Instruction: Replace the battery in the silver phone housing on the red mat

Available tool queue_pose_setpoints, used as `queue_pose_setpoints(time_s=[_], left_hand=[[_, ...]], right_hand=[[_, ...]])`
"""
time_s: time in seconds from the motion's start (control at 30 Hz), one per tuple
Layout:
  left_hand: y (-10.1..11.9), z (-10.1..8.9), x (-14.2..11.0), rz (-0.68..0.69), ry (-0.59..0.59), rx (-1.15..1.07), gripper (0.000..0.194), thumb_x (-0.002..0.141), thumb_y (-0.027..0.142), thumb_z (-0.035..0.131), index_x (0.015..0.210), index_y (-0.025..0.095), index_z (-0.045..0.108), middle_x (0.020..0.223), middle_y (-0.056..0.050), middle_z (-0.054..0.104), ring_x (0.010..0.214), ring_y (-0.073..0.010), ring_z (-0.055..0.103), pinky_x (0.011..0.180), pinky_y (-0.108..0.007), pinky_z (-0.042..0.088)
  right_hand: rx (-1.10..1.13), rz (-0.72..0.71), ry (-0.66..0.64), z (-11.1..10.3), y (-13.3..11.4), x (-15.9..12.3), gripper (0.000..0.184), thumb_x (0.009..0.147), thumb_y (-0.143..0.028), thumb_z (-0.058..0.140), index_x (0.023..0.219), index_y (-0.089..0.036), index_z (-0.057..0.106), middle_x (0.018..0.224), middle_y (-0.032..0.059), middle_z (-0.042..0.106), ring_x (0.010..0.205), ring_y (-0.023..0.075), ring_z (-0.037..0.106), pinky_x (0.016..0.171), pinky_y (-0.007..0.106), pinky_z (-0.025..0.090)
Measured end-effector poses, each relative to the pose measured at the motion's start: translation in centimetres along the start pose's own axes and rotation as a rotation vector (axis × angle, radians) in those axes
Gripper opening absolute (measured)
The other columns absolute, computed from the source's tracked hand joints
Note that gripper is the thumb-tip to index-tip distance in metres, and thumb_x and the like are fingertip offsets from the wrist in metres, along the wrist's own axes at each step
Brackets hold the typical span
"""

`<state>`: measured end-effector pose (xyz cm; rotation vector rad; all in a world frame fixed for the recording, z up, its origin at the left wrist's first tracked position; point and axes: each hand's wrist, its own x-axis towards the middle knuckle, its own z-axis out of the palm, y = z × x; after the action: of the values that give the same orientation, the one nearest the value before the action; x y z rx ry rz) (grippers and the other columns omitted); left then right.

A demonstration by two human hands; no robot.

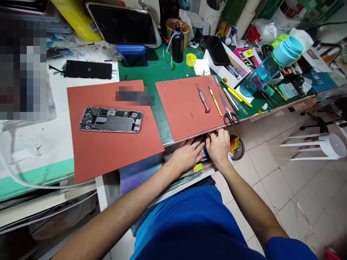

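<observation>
Under the bench's front edge a drawer (187, 182) stands pulled out, with papers and small dark items inside. My left hand (187, 155) reaches into it, palm down, fingers stretched out over the contents. Beside it, my right hand (218, 146) is bent with its fingers curled in at the drawer's right end; whatever they hold is hidden. On the left red mat (89, 155) lies an opened phone body (112, 122), its inner parts showing. The right red mat (181, 104) carries a screwdriver (202, 99), a thin yellow-handled tool (215, 103) and scissors (229, 112).
A blue bottle (271, 66) leans at the right, near yellow-handled tools and tweezers (234, 95). A phone on a stand (126, 25) and a black dropper bottle (177, 43) are behind. A phone screen assembly (88, 69) lies left. A waste bin (238, 150) stands below.
</observation>
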<state>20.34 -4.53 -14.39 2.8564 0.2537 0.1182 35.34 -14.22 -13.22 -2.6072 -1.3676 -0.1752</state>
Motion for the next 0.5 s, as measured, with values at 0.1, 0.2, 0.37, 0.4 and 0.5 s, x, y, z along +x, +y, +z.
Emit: queue_pose_setpoints(time_s=[0.1,0.2,0.37,0.4,0.5], left_hand=[[-0.1,0.0,0.0,0.01,0.006,-0.007,0.055,0.109,0.044,0.05,0.16,0.021,0.051,0.16,-0.011,0.059,0.158,-0.0345,0.037,0.134,-0.053,0.021],[-0.2,0.1,0.0,0.013,0.014,-0.01,0.055,0.109,0.044,0.052,0.159,0.02,0.052,0.161,-0.012,0.058,0.158,-0.0346,0.038,0.134,-0.052,0.02],[-0.2,0.5,-0.1,0.011,0.022,-0.015,0.053,0.11,0.045,0.05,0.157,0.02,0.055,0.156,-0.012,0.062,0.152,-0.0328,0.046,0.129,-0.048,0.029],[-0.2,0.6,-0.1,0.006,0.022,-0.016,0.053,0.11,0.046,0.049,0.156,0.019,0.056,0.155,-0.011,0.063,0.15,-0.033,0.048,0.128,-0.048,0.032],[-0.1,0.8,-0.1,-0.007,0.024,-0.018,0.054,0.111,0.047,0.049,0.154,0.017,0.058,0.154,-0.012,0.064,0.147,-0.0337,0.051,0.126,-0.048,0.034]], right_hand=[[-0.032,0.04,0.015,0.5,-0.6,0.1,0.027,0.103,-0.023,0.052,0.109,-0.015,0.078,0.11,0.0184,0.061,0.103,0.0335,0.049,0.092,0.046,0.041],[-0.044,0.085,0.041,1.0,-1.0,0.1,0.028,0.102,-0.019,0.05,0.102,-0.012,0.078,0.108,0.0196,0.061,0.103,0.0335,0.05,0.091,0.046,0.041],[-0.007,0.087,0.084,0.4,-0.1,-0.3,0.025,0.102,-0.023,0.055,0.102,-0.016,0.079,0.111,0.0166,0.062,0.105,0.0321,0.051,0.094,0.045,0.042],[0.003,0.075,0.088,0.1,0.2,-0.5,0.025,0.103,-0.025,0.055,0.102,-0.017,0.079,0.112,0.0155,0.063,0.105,0.0312,0.051,0.095,0.044,0.042],[0.013,0.039,0.085,-0.7,0.7,-0.7,0.026,0.105,-0.029,0.055,0.109,-0.019,0.079,0.114,0.014,0.063,0.106,0.0298,0.051,0.097,0.042,0.042]])
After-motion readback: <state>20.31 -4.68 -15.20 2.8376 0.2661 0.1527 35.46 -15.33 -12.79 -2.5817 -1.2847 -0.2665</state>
